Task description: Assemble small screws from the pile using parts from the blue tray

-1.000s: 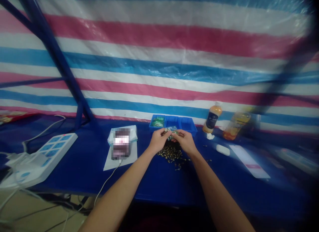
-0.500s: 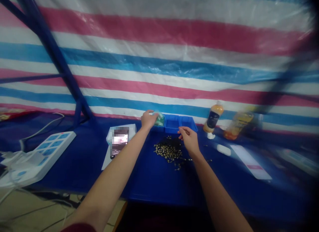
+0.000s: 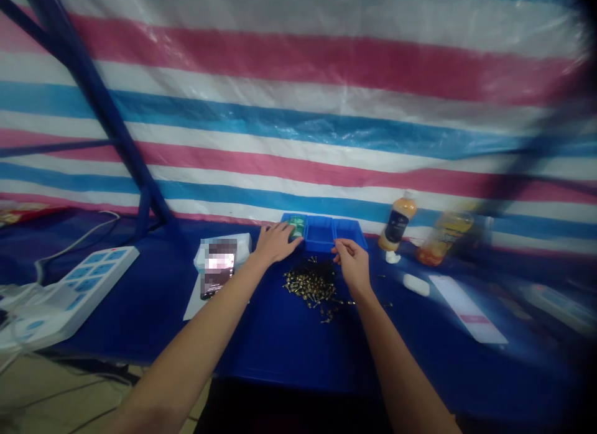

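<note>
My left hand (image 3: pixel 276 242) is spread palm down at the front of the left blue bin (image 3: pixel 285 217). Its fingers reach over the rim beside a green packet (image 3: pixel 297 222) lying in that bin. My right hand (image 3: pixel 354 263) is closed in a pinch at the front edge of the right blue bin (image 3: pixel 349 227); whatever may be between its fingertips is too small to make out. A middle blue bin (image 3: pixel 319 230) stands between these two. Below the bins, between my hands, lies a pile of small brass-coloured screws (image 3: pixel 310 283), with a few strays around it.
On the left are a phone (image 3: pixel 218 272) against a white pack (image 3: pixel 243 242) and a power strip (image 3: pixel 88 285) with cables. An orange drink bottle (image 3: pixel 398 222), a second bottle (image 3: pixel 445 235), a white case (image 3: pixel 416 285) and a pale phone-shaped slab (image 3: pixel 467 309) stand or lie right.
My left hand has let go of a pale green-and-white item at the left bin, opened and come down slightly. My right hand stays pinched in nearly the same place.
</note>
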Motion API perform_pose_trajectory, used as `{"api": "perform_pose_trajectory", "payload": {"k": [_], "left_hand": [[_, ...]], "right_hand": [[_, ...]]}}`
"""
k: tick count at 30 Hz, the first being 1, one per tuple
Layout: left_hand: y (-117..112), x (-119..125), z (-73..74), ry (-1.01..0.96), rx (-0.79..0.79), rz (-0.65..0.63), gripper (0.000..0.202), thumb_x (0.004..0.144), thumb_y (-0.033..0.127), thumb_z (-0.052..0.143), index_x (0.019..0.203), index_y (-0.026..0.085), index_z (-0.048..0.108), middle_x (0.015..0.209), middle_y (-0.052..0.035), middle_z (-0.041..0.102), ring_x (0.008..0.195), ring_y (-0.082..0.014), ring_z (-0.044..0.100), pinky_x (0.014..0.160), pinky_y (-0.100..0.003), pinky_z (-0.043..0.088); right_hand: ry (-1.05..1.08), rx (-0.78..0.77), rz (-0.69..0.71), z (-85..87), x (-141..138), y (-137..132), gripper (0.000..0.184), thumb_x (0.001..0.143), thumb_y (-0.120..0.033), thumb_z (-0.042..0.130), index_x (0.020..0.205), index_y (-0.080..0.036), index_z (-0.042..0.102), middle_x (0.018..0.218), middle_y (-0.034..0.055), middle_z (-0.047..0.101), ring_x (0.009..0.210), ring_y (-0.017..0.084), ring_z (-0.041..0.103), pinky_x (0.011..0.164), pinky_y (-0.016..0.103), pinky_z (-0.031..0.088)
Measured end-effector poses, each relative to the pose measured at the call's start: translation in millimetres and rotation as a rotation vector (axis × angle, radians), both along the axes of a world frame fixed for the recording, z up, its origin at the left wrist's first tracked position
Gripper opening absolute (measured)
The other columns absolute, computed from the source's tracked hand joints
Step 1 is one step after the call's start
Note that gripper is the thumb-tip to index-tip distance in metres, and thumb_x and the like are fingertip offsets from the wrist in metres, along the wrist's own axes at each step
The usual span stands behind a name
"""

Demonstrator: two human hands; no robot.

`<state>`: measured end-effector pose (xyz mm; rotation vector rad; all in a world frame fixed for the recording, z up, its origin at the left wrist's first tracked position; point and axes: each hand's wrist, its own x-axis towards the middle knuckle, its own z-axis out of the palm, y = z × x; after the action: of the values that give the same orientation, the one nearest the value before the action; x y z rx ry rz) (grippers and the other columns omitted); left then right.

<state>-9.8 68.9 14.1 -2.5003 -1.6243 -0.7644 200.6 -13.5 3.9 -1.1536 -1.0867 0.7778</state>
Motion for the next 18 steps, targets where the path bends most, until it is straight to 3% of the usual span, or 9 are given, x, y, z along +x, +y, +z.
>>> {"api": "perform_pose_trajectory", "payload": {"k": [5, 9, 13, 18], "left_hand": [[-3, 4, -7.2, -0.007, 0.016, 0.053, 0.053, 0.088, 0.061, 0.044, 0.124, 0.026, 0.059, 0.138, -0.0113, 0.053, 0.131, -0.0368, 0.038, 0.107, -0.059, 0.020], [-19, 11, 2.4, -0.102, 0.080, 0.078, 0.052, 0.091, 0.055, 0.043, 0.134, 0.027, 0.051, 0.143, -0.0111, 0.047, 0.134, -0.0361, 0.035, 0.107, -0.056, 0.024], [-48, 13, 9.0, -0.223, 0.074, 0.018, 0.043, 0.095, 0.048, 0.042, 0.130, 0.025, 0.054, 0.135, -0.0090, 0.054, 0.124, -0.0300, 0.047, 0.103, -0.046, 0.035], [-73, 9, -3.4, -0.334, -0.029, -0.111, 0.035, 0.092, 0.040, 0.050, 0.123, 0.025, 0.058, 0.123, -0.0058, 0.061, 0.104, -0.0231, 0.060, 0.092, -0.037, 0.045]], "right_hand": [[-0.077, 0.006, -0.019, 6.1, 8, -2, 0.030, 0.082, -0.043, 0.059, 0.093, -0.017, 0.068, 0.074, 0.0042, 0.068, 0.059, 0.015, 0.058, 0.057, 0.028, 0.046], [-0.534, -0.031, 0.127, 10.8, 23, -10, 0.020, 0.082, -0.034, 0.057, 0.083, -0.021, 0.072, 0.075, 0.0029, 0.070, 0.067, 0.018, 0.062, 0.065, 0.030, 0.046], [-0.882, 0.004, 0.339, 9.7, 33, -16, 0.022, 0.079, -0.022, 0.058, 0.092, -0.025, 0.075, 0.091, 0.0024, 0.072, 0.084, 0.019, 0.064, 0.081, 0.032, 0.045], [-1.095, 0.023, 0.416, 0.1, 25, -16, 0.025, 0.079, -0.026, 0.063, 0.102, -0.030, 0.074, 0.100, 0.0030, 0.070, 0.093, 0.022, 0.061, 0.089, 0.036, 0.042]]}}
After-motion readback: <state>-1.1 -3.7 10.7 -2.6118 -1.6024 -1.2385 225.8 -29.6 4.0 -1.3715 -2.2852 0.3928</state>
